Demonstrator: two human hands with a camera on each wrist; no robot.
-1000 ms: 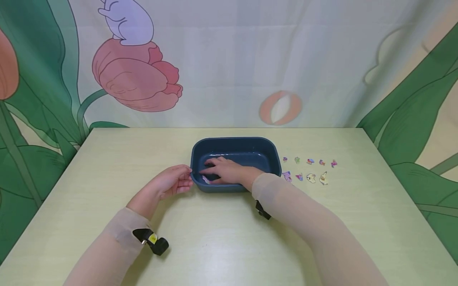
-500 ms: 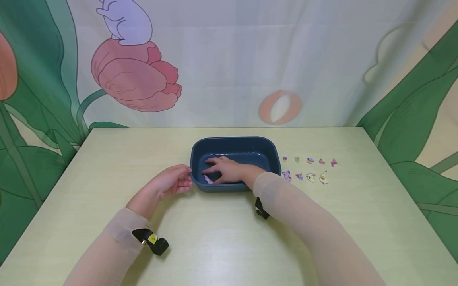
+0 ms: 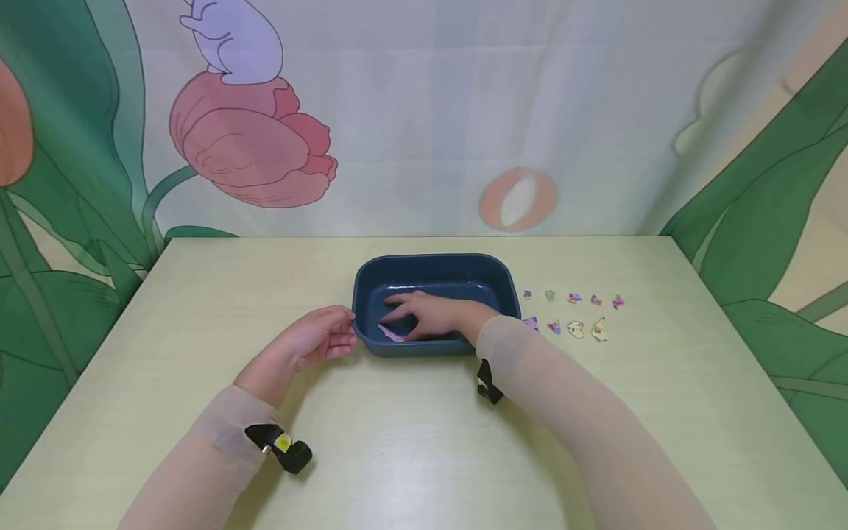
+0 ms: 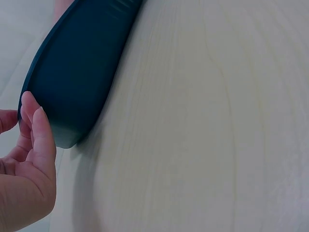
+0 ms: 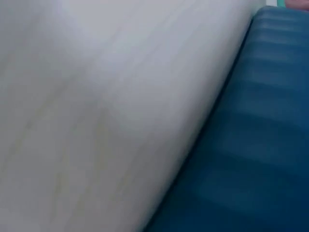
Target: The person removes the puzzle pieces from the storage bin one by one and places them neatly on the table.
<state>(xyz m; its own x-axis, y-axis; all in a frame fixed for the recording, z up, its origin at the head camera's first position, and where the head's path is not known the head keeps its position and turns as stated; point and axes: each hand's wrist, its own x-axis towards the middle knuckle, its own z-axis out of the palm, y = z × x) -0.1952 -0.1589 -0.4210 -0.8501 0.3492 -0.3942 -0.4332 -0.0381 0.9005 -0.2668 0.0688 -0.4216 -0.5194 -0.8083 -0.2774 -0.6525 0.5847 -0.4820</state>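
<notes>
A dark blue rectangular basin [image 3: 433, 350] stands on the table. My left hand [image 3: 321, 337] pinches its left rim; in the left wrist view the same hand [image 4: 34, 159] has the thumb on one side of the rim and fingers against the outer wall. Inside the basin, my right hand [image 3: 433, 315] reaches down to a small flat pink-purple cutout, perhaps a sticker [image 3: 389, 333]. Curved index finger and thumb lie at opposite ends of this piece, but a firm grip cannot be made out. The right wrist view shows only tabletop and the basin wall [image 5: 251, 159], without the hand.
On the pale table [image 3: 397, 456], right of the basin, several small colourful cutouts lie in two rows, among them a green one [image 3: 550, 296] and a yellowish one [image 3: 599, 330]. The right forearm crosses the basin's front right corner. A printed curtain [image 3: 424, 132] hangs behind.
My right hand has shifted slightly right inside the basin. The pink-purple piece has moved a little right and shows more of itself. The left hand has stayed at the rim.
</notes>
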